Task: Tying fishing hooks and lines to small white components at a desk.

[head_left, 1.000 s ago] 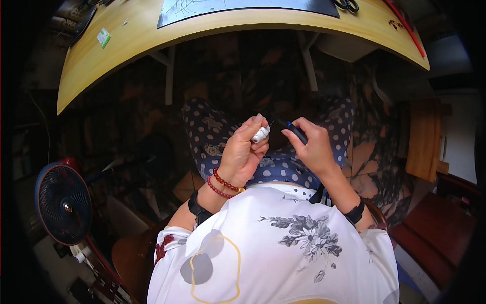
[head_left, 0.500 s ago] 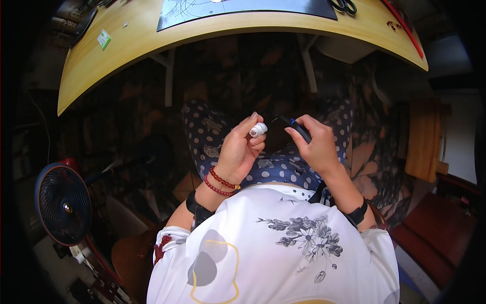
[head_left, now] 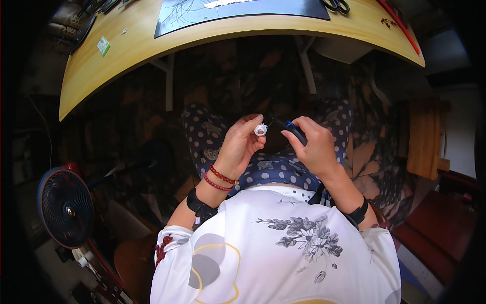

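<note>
White and small, the roll [head_left: 260, 130] sits pinched in the left hand's [head_left: 238, 149] fingertips above the lap, looking light and soft, best gripped by its rim, while the right hand [head_left: 315, 149] clasps a blue-handled tool [head_left: 289, 127] beside it.

Small white piece [head_left: 260, 130] (roundish) beside blue-handled tool [head_left: 289, 128].

Two hands show at frame centre, the left hand [head_left: 238, 147] pinching one small white piece [head_left: 260, 130] and the right hand [head_left: 314, 147] gripping one blue-handled tool [head_left: 292, 129], with one fan [head_left: 65, 206] at lower left, one scissors [head_left: 336, 5] at top, and one table [head_left: 131, 45].
</note>
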Demonstrator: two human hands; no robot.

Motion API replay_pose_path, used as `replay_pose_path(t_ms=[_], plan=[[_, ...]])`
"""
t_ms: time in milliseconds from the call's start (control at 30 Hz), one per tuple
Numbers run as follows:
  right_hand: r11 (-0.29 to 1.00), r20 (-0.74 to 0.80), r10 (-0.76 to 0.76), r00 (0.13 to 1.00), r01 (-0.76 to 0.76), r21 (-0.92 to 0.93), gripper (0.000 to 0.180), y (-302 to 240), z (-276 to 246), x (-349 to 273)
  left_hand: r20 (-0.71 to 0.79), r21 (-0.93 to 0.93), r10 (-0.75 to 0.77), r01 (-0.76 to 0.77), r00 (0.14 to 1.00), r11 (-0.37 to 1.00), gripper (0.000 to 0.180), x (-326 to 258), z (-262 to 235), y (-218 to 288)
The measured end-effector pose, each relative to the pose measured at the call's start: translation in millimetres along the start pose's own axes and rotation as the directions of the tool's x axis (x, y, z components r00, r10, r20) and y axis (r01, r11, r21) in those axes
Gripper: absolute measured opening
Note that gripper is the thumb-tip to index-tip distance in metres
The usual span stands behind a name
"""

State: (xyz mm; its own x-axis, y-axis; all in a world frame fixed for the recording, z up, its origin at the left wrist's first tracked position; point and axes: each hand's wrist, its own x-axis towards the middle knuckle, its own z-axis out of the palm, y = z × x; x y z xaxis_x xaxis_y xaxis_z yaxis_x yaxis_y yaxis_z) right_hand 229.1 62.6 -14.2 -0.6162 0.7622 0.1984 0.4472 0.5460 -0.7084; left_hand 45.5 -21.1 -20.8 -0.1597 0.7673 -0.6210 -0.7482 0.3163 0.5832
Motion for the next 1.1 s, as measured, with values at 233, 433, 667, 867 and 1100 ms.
replay_pose_path(t_ms=[233, 433, 667, 867, 1100], plan=[[0.999, 0.007, 0.037, 0.999, -0.037, -0.013, 0.022, -2, -5, 1, 0.177, 0.255, -0.013, -0.033, 0.984, 0.966, 0.020, -1, 5, 3], [0.999, 0.009, 0.029, 1.000, -0.029, 0.032, 0.020, -3, -3, -2, 0.247, 0.392, 0.242, -0.325, 0.938, 0.861, 0.018, 3, 0, -7], [0.981, -0.010, 0.092, 0.996, -0.089, 0.171, 0.018, 3, 13, -5, 0.150, 0.389, 0.416, -0.440, 0.897, 0.809, 0.017, 3, 9, -21], [0.976, -0.027, 0.130, 0.991, -0.123, 0.180, 0.018, 4, 20, -5, 0.090, 0.360, 0.385, -0.390, 0.919, 0.847, 0.018, 5, 11, -22], [0.992, 0.012, 0.069, 0.998, -0.070, 0.101, 0.024, -5, -13, 11, 0.090, 0.293, 0.330, -0.341, 0.940, 0.893, 0.020, 0, 9, -15]])
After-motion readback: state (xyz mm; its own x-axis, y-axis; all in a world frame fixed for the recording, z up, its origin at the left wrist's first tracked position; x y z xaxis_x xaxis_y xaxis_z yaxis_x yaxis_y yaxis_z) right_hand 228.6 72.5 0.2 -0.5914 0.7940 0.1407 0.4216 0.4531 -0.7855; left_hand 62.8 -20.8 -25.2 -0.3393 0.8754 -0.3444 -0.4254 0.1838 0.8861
